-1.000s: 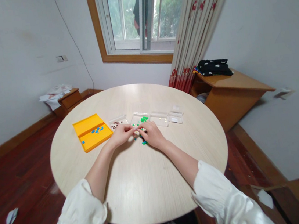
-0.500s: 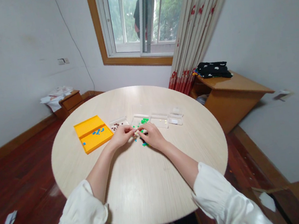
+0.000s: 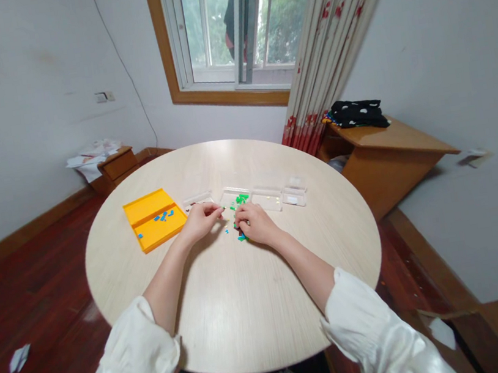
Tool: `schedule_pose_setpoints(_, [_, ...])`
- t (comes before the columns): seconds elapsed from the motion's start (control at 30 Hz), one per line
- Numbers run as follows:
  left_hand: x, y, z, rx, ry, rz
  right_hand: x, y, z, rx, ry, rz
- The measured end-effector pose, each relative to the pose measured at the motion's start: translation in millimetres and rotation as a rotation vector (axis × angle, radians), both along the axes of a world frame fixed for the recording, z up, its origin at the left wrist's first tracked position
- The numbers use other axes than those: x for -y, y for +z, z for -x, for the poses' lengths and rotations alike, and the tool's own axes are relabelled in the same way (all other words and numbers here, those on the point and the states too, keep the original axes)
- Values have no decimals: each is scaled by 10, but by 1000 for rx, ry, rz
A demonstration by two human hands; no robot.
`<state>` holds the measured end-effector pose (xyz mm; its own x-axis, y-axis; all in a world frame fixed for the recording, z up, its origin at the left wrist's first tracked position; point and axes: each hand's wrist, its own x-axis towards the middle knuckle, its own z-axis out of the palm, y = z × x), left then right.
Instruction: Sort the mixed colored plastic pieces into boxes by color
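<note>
My left hand hovers over the middle of the table with thumb and fingertips pinched together. A tiny greenish bit shows at those fingertips, too small to name. To its right, my right hand curls down over a small pile of coloured pieces, blue, green and dark. The fingertips reach into the pile, and whatever they grip is hidden. A few tiny loose pieces lie between the hands. Just beyond the hands, bright green pieces lie in a clear tray.
An open yellow case with several blue pieces lies at the left. Another clear tray with dark pieces is partly behind my left hand. More clear trays and a small clear box stand at the right on the round table.
My hands, close together before, have moved apart. The left fingertips rose slightly away from the right hand, and the right hand shifted slightly right, over the pile.
</note>
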<state>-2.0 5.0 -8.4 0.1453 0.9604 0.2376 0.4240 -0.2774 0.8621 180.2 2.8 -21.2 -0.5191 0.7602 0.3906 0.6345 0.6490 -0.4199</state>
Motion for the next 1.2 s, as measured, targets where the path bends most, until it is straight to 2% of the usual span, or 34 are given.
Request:
schedule_pose_setpoints(0.13, [-24,-19,35,-128,133,-68,-5,-11,6,22,3,17])
schedule_pose_setpoints(0.3, [-18,-18,103,-414,372,-155,-7,-31,12,33,13,28])
schedule_pose_setpoints(0.53, [-15,-43,186,-623,539,-163,45,-14,30,39,10,-6])
schedule_pose_setpoints(0.73, [4,-24,197,-719,556,-116,89,43,39,66,2,-26])
schedule_pose_setpoints(0.93, [-31,-68,215,-707,547,-112,50,-10,44,15,53,1])
schedule_pose_setpoints(1.07, [-45,-86,210,-633,534,-186,35,-30,69,-48,1,-19])
schedule_pose_setpoints(1.2, [-44,-70,175,-534,457,-265,21,-25,78,-123,-81,15])
